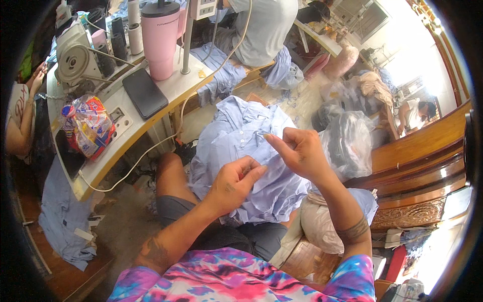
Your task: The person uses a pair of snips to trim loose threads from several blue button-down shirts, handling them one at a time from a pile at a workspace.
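Note:
A light blue button-up shirt [236,136] lies bunched over my lap, with a row of small white buttons in its middle. My left hand [234,185] hovers at the shirt's lower front, fingers curled and thumb pressed toward the index finger. Up and to the right, over the shirt's right side, my right hand [302,153] has its fingers folded in and its thumb pointing left. Whatever either hand may hold is too small or hidden to make out. The two hands are apart, a short gap between them.
On the curved sewing table [136,118] at left are a sewing machine [78,60], thread cones [135,39], a pink tumbler [160,43], a black phone [145,93] and a plastic snack bag [88,128]. Clear plastic bags [349,143] stand right. Other people sit nearby.

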Motion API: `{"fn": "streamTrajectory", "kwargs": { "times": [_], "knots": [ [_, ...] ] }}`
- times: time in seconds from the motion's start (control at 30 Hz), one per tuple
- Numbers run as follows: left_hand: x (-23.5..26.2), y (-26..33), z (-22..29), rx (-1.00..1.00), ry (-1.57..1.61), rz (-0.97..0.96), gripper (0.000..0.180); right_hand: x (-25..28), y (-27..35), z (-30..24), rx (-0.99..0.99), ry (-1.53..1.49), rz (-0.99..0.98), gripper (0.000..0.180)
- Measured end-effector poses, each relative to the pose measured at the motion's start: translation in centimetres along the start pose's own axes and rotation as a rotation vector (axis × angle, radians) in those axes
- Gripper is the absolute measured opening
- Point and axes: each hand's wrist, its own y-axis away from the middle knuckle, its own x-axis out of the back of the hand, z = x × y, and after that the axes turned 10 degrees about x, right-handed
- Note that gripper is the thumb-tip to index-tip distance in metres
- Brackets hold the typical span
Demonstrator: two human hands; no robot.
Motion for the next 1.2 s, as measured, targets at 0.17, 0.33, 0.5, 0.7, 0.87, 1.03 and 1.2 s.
{"fn": "streamTrajectory", "kwargs": {
  "times": [0.17, 0.33, 0.5, 0.7, 0.87, 1.03, 1.2],
  "knots": [
    [-0.4, 2.1, -1.0, -0.016, 0.062, 0.067, 0.022, 0.7, -1.5, 7.1, 0.147, 0.246, 0.257, 0.047],
    [0.3, 3.5, -0.2, -0.017, 0.096, 0.039, 0.020, 3.6, -2.3, 7.9, 0.073, 0.277, 0.340, 0.042],
    [1.9, 5.5, 0.8, -0.019, -0.030, 0.085, 0.021, 4.0, -3.5, 7.7, 0.171, 0.400, 0.352, 0.035],
    [1.5, 4.9, 1.0, -0.006, -0.042, 0.111, 0.020, 5.1, -3.1, 11.8, 0.054, 0.400, 0.378, 0.033],
    [3.6, 7.5, -1.0, 0.047, 0.030, 0.234, 0.022, 7.8, -5.0, 13.2, 0.085, 0.623, 0.475, 0.031],
    [5.8, 7.8, -0.5, 0.122, -0.078, 0.181, 0.021, 10.4, -2.0, 17.9, -0.114, 0.693, 0.244, 0.032],
    [6.8, 8.5, -0.9, 0.234, -0.171, 0.107, 0.024, 7.9, 4.8, 20.9, -0.350, 0.684, -0.217, 0.034]
  ]
}}
